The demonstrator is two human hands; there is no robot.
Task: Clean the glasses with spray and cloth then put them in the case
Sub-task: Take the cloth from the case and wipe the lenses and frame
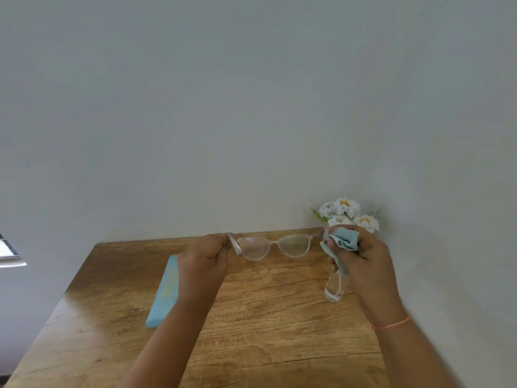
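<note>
- The brown wood-grain table (265,317) runs out from you to the pale wall. It is your work surface, and the glasses are not resting on it.
- The flat, light blue rectangular case (165,289) lies on the table to your left, partly hidden by your left forearm. It looks shut, and I judge it is parked there for the last step.
- Your left hand (204,256) has its fingers curled and pinches the left end of the frame, which steadies the glasses.
- Your right hand (363,259) has its fingers curled round the bunched cloth and meets the frame's right end. I cannot tell whether the fingers also pinch that arm.
- The clear plastic-framed glasses (274,245) are held in the air between your hands, above the far part of the table. Their long axis runs left to right across your view, level, with the lenses upright and their lower rims down. I judge this pose is for inspecting or wiping the lenses.
- The small clear spray bottle (334,289) stands upright on the table just under your right hand, within easy reach.
- The white artificial flowers (347,212) stand by the wall behind your right hand.
- The soft pale blue cleaning cloth (344,240) is crumpled in your right hand, ready to wipe the right lens.
</note>
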